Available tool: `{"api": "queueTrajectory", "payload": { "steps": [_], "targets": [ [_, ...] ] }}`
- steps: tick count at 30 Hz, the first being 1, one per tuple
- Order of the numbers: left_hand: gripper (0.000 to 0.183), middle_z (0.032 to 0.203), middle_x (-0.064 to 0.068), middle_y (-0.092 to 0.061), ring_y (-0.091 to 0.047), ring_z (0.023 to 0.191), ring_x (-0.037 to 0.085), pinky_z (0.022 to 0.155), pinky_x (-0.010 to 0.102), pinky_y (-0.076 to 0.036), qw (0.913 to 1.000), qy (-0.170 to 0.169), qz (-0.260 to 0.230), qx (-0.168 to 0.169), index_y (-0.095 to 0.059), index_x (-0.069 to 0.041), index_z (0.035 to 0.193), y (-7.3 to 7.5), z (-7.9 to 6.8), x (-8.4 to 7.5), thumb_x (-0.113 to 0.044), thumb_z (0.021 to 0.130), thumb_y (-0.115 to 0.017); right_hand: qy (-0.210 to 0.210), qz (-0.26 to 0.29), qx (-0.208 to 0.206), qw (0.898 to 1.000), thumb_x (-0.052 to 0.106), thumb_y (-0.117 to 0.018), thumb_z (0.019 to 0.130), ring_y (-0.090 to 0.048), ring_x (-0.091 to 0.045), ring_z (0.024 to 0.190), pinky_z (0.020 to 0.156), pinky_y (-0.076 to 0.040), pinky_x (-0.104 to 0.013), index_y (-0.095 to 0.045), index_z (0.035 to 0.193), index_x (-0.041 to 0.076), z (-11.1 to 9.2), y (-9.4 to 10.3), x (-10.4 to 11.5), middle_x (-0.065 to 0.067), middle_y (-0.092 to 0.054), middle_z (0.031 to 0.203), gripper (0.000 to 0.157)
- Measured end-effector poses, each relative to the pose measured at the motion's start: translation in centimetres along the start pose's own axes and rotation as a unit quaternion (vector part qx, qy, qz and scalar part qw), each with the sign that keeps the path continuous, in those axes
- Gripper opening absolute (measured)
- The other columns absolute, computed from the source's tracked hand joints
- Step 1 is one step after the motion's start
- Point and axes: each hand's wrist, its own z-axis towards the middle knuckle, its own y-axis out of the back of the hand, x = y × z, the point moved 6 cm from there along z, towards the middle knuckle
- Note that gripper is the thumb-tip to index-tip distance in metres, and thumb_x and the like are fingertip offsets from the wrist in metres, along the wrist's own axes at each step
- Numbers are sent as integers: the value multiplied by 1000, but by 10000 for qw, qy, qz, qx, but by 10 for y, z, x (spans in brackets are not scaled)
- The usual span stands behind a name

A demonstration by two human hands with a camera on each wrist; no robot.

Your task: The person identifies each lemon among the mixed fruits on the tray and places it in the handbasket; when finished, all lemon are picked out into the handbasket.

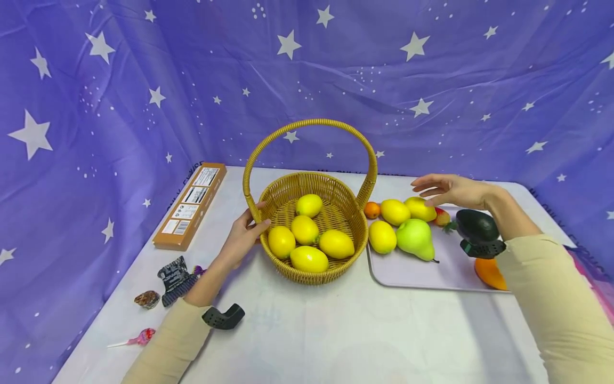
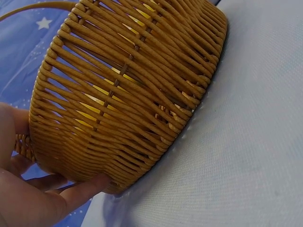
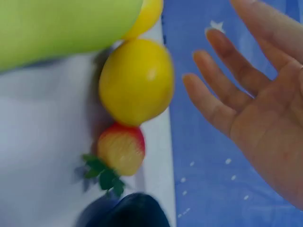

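My left hand (image 1: 241, 240) holds the round wicker basket (image 1: 312, 178) at its left rim, by the foot of the tall handle. In the left wrist view the thumb lies over the rim and the fingers (image 2: 87, 191) press the woven outside wall. Several lemons (image 1: 309, 260) lie in the basket. My right hand (image 1: 462, 192) hovers over the tray's back edge with its fingers spread and nothing in them. Just beneath it sits a lemon (image 3: 137, 81), next to a strawberry (image 3: 121, 149). A green pear (image 1: 415, 238) and two more lemons (image 1: 382, 237) lie close by.
The pale tray (image 1: 448, 274) also bears a small orange fruit (image 1: 372, 209), an avocado (image 1: 476, 226) and an orange-coloured piece (image 1: 490, 273). At the left are a long cardboard box (image 1: 189, 208), a dark wrapper (image 1: 175, 280), a brown shell-like object (image 1: 147, 299) and a lollipop (image 1: 141, 337).
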Motion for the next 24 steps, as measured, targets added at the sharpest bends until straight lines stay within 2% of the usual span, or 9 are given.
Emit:
{"api": "queueTrajectory", "payload": {
  "steps": [2,4,10,17,24],
  "targets": [
    [54,148,23,-34,-48,124,40,74,26,-54,10000,-9,4,3,-31,-8,151,0,0,0,-10,101,-51,-10,-31,-99,9999,10,-61,95,-23,-48,137,107,-26,-61,-29,145,-3,1,2,-7,-28,-24,150,60],
    [54,148,23,-34,-48,124,40,74,27,-54,10000,-10,8,8,-31,-8,151,1,1,1,-11,101,-51,-91,-105,-200,9997,9,-61,95,-21,-50,137,106,-24,-64,-29,145,-4,2,2,-15,-29,-23,150,62],
    [54,148,23,-34,-47,125,41,77,29,-55,10000,8,-38,27,-31,-9,151,0,1,3,-10,101,-51,-440,-808,-410,9949,12,-65,93,-27,-51,133,103,-28,-65,-38,144,0,12,-1,-28,-29,-32,146,60],
    [53,147,22,-36,-48,124,39,78,31,-55,10000,-10,-2,20,-32,-8,150,0,1,3,-11,100,-51,-628,-1752,-492,9813,19,-73,87,-37,-55,124,98,-30,-69,-46,140,4,20,-2,-31,-33,-39,139,61],
    [53,147,22,-36,-49,124,39,76,28,-54,10000,8,39,-22,-32,-8,150,0,0,1,-11,100,-52,-638,-1863,-484,9792,25,-74,87,-42,-55,120,97,-34,-66,-47,139,5,18,-2,-27,-36,-40,137,63]
  ]
}}
